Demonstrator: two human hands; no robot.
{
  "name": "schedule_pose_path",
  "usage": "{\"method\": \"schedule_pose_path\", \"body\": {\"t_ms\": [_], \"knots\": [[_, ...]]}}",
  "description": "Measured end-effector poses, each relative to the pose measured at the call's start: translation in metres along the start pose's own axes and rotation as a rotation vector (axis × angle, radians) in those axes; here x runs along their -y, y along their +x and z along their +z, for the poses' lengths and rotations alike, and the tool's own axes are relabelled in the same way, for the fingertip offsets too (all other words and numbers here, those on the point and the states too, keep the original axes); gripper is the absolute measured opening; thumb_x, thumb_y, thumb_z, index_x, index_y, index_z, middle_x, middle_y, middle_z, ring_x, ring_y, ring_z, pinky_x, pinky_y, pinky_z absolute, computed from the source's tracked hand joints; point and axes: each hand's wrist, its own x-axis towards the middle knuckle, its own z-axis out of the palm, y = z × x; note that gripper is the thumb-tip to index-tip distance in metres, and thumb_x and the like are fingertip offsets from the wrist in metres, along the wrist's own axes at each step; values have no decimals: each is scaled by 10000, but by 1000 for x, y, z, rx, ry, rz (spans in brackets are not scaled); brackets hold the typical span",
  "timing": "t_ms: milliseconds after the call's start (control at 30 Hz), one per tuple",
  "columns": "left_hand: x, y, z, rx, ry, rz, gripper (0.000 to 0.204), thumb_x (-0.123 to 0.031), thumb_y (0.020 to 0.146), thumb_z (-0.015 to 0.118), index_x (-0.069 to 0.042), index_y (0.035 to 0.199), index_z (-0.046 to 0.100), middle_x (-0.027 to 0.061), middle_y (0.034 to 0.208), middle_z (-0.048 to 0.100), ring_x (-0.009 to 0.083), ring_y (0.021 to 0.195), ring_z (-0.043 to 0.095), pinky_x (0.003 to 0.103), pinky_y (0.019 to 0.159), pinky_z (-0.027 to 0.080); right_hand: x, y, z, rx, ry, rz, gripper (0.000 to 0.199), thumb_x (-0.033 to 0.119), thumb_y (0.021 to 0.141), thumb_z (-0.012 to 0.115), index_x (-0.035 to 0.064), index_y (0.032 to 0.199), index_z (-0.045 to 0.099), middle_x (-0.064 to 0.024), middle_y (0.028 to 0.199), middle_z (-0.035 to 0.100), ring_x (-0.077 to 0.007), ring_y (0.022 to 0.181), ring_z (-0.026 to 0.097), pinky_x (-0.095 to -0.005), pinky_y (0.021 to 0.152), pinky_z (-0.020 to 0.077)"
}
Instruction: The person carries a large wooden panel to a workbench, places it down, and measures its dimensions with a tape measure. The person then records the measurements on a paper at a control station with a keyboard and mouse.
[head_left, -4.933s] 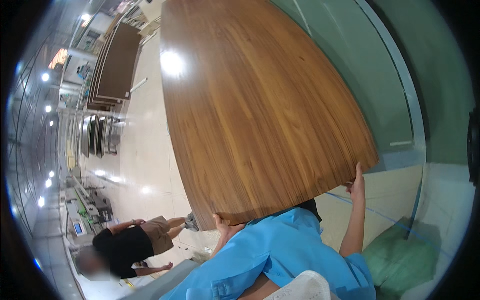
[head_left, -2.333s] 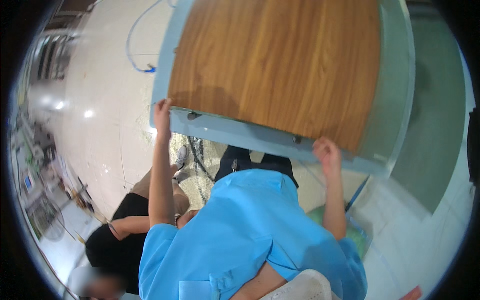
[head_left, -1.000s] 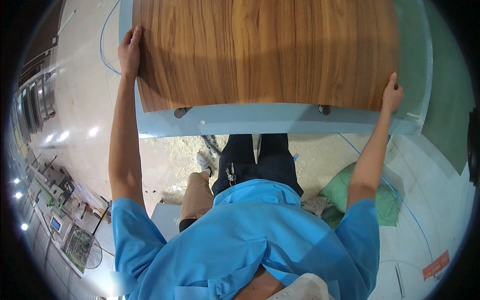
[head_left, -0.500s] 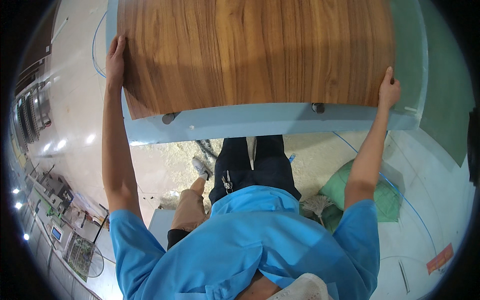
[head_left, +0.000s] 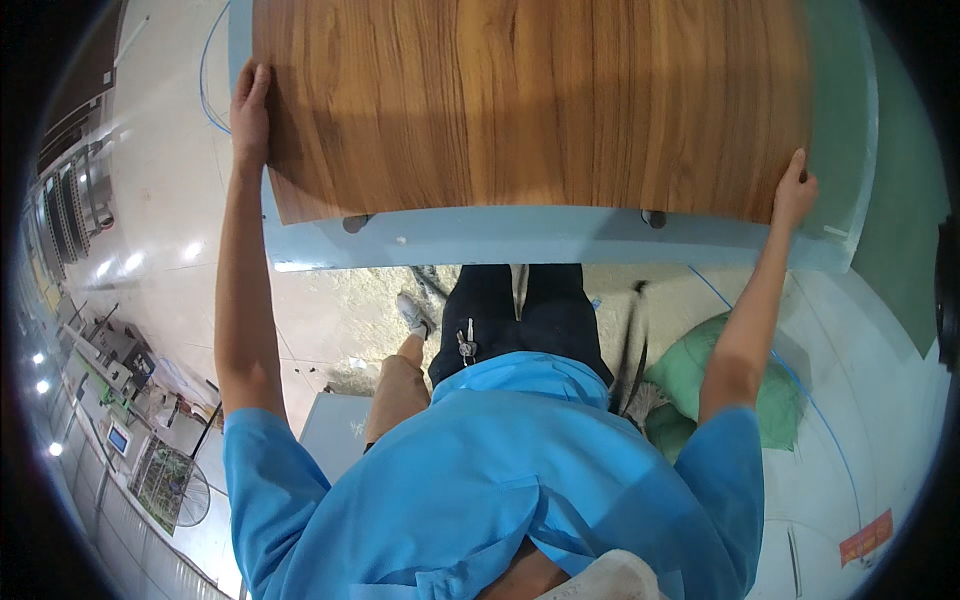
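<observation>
A large wooden board (head_left: 530,100) with brown grain lies across the top of the view, over a pale blue panel (head_left: 560,240) whose edge shows below it. My left hand (head_left: 250,110) grips the board's left edge, with the arm stretched straight out. My right hand (head_left: 795,190) grips its near right corner. Two dark round feet (head_left: 654,217) show under the board's near edge. My blue shirt and dark trousers fill the lower middle.
Another person's bare leg (head_left: 395,385) and shoe (head_left: 410,312) are on the floor just left of my legs. A green sack (head_left: 775,395) lies at my right. Machines (head_left: 110,350) and a fan (head_left: 170,485) stand far left on the shiny floor.
The board, earlier tilted and held up high, has swung square in front of me over the blue panel. In the last second both hands have kept their grip on its edges.
</observation>
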Motion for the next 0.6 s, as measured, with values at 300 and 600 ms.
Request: {"method": "schedule_pose_path", "body": {"t_ms": [300,600], "knots": [[-3,-26,2,-265,613,-270,746,-662,957,595,30,1222,680,198,1173,712,336,1124,674,459,967,508,12,1,-14,161,-160,63,931,751,953,465,-92,1317,618,-294,1350,618,-457,1248,595,-533,1030,481],[2,-71,34,-441,743,-223,623,-528,1052,428,14,1203,696,235,1183,711,428,1142,644,503,956,492,6,-3,-10,74,-72,26,978,797,928,458,-92,1290,647,-287,1323,641,-441,1246,605,-520,1054,471]]}}
